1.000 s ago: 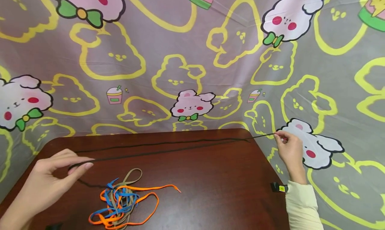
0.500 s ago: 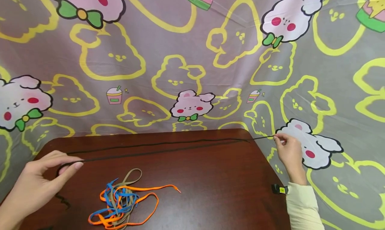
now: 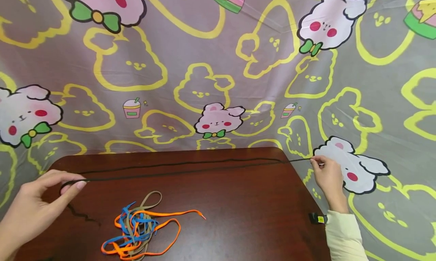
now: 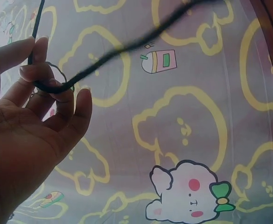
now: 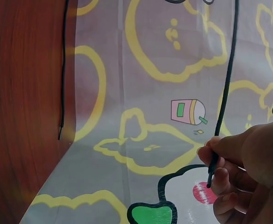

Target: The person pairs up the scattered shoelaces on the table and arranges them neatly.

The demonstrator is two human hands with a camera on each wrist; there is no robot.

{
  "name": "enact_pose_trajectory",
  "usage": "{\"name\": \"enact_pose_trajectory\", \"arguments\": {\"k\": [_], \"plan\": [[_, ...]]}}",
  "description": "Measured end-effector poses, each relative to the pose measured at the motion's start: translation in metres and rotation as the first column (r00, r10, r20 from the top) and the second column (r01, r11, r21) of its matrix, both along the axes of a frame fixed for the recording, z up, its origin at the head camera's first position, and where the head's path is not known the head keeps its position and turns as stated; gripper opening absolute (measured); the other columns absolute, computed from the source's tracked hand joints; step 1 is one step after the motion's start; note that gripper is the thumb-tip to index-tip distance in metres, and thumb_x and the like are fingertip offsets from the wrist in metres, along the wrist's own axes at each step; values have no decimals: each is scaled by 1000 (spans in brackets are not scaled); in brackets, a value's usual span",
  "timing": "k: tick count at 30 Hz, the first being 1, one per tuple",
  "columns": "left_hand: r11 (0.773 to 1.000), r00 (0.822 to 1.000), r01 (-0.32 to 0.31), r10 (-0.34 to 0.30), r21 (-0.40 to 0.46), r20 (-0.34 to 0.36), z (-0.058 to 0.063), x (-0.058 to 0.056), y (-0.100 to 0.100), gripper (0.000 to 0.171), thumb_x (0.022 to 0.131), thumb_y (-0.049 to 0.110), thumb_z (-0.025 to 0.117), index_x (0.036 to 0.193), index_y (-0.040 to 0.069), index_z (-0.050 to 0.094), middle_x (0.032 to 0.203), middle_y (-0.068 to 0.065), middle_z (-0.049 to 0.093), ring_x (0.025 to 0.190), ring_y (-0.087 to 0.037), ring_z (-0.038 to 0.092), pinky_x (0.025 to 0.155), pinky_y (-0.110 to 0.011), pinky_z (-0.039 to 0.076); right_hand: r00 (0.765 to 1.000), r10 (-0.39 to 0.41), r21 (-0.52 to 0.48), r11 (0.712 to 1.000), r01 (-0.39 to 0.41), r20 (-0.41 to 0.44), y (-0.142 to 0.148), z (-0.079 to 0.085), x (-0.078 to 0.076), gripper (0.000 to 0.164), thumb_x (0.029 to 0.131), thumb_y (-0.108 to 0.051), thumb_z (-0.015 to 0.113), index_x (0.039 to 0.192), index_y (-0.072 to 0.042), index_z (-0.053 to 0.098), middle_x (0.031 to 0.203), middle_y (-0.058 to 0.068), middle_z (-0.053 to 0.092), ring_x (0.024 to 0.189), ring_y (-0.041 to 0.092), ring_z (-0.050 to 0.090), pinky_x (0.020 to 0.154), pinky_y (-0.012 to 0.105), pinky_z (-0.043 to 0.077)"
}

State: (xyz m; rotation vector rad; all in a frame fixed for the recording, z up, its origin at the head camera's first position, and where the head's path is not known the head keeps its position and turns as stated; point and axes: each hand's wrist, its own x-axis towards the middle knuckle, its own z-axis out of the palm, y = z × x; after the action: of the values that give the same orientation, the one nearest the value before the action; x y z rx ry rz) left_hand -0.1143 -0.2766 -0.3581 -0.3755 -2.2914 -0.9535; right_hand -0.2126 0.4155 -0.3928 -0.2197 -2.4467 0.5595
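Observation:
A black shoelace point(image 3: 160, 175) stretches nearly straight across the table between both hands. My left hand point(image 3: 41, 202) pinches it between thumb and forefinger at the left; in the left wrist view the lace point(image 4: 99, 65) also loops across the other fingers. A loose black tail point(image 3: 81, 215) hangs below that hand. Beyond the table's right edge, my right hand point(image 3: 328, 179) pinches the other end, and the lace's tip point(image 5: 209, 179) pokes out below the fingers. Behind runs a second black length point(image 3: 187, 163) on the table; whether it joins the held lace is hidden by the left hand.
Tangled orange point(image 3: 177, 214), blue point(image 3: 127, 207) and tan point(image 3: 150, 207) shoelaces lie at the table's front left. The brown table point(image 3: 238, 215) meets a patterned cloth point(image 3: 190, 37) at the back and right. A small black and yellow object point(image 3: 318, 218) sits at the right edge.
My left hand has moved left, and the black tail has come away from the coloured tangle and now hangs free. The right hand has dropped slightly, still pinching the lace.

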Motion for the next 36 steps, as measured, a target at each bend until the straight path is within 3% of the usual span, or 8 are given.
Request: {"name": "enact_pose_trajectory", "arguments": {"k": [7, 15, 19, 25, 28, 32, 35, 36], "plan": [[1000, 1000, -12, 12, 3, 12, -4, 0, -5, 18, 86, -6, 76, 94, 11, 73, 83, 14, 47, 75, 2, 39, 59, -19, 26, 1000, 15, 18, 1000, -15, -7, 1, 0, 1, 14, 96, -11, 69, 98, 1, 75, 80, 18, 73, 62, 20, 60, 48, 33, 38], [999, 999, -44, 44, 11, 3, -4, 3, -10, 20, 84, -5, 77, 92, 13, 72, 81, 17, 49, 79, 5, 41, 67, -13, 27, 999, 32, 46, 998, -34, 35, -2, -6, 2, 16, 97, -12, 68, 100, 3, 74, 79, 18, 71, 60, 22, 57, 49, 34, 38], [999, 998, -46, 46, -13, 47, -8, 2, -17, 15, 89, -1, 74, 98, 10, 74, 90, 28, 53, 86, 13, 43, 69, -9, 30, 997, 44, 50, 998, -47, 63, -5, -8, 3, 17, 97, -12, 68, 101, 3, 74, 81, 19, 72, 58, 22, 58, 47, 33, 38], [992, 980, -103, 115, -79, 160, -16, -1, -26, 9, 95, 12, 72, 103, 10, 74, 97, 38, 51, 96, 23, 39, 73, -8, 30, 994, 62, 60, 996, -68, 91, -12, -10, 2, 16, 97, -12, 69, 100, 3, 73, 84, 20, 73, 62, 25, 62, 47, 33, 38], [986, 969, -122, 142, -112, 200, -20, -3, -31, 11, 97, 16, 71, 105, 9, 74, 101, 16, 67, 97, 26, 33, 74, -13, 30, 992, 59, 61, 996, -66, 107, -14, -12, 0, 16, 97, -12, 68, 101, 2, 74, 87, 21, 73, 66, 29, 65, 48, 33, 39], [983, 963, -135, 160, -126, 215, -26, -7, -39, 14, 97, 16, 71, 104, 6, 74, 97, 3, 71, 96, 27, 31, 72, -14, 30, 990, 64, 63, 995, -72, 124, -13, -16, -4, 17, 98, -14, 67, 103, 0, 75, 88, 19, 74, 67, 28, 66, 49, 35, 40], [986, 966, -126, 146, -105, 211, -31, -12, -50, 13, 97, 17, 71, 104, 6, 75, 91, 21, 65, 95, 29, 34, 71, -9, 29, 990, 65, 64, 995, -73, 123, -11, -17, -8, 17, 98, -15, 66, 103, -2, 75, 86, 16, 74, 65, 25, 64, 50, 38, 40], [988, 967, -121, 140, -97, 215, -32, -13, -53, 14, 97, 18, 71, 104, 6, 75, 90, 19, 68, 95, 29, 35, 71, -8, 29, 990, 64, 63, 995, -73, 123, -11, -17, -9, 17, 98, -15, 66, 103, -2, 75, 86, 16, 75, 65, 25, 64, 50, 39, 40]]}}
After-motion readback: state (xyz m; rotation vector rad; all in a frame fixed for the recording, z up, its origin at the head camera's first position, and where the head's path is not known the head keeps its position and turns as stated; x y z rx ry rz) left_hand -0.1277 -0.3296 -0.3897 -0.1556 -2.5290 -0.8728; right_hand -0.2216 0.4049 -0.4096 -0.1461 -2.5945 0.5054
